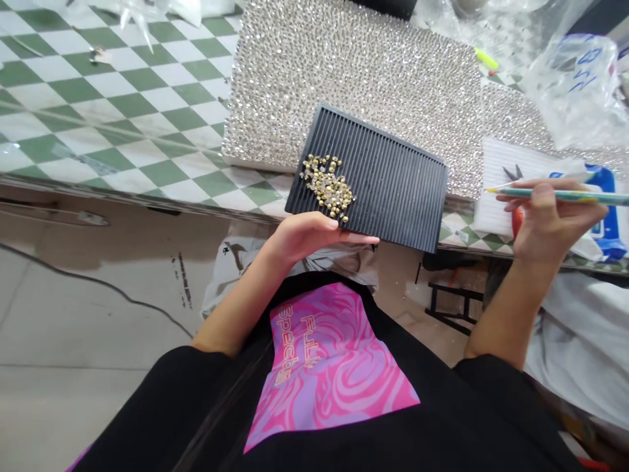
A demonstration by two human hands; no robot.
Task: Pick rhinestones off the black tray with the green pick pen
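Note:
My left hand (314,235) grips the near edge of a black ridged tray (393,177), thumb on top and fingers beneath. A pile of small gold-backed and clear stones (331,187) lies at the tray's left end. The tray is tilted and overlaps the front edge of a wide panel (354,72) covered in silvery sparkling stones. Out to the right, my right hand (545,213) holds a thin teal pen-like stick (580,195), its yellowish tip pointing left towards the tray and apart from it.
The table (162,98) has a green and white checked cover. Scissors (514,174) lie on white foam (494,190) beside my right hand, near a blue and white packet (612,226). Clear plastic bags (580,85) and a yellow marker (485,58) are at the back right.

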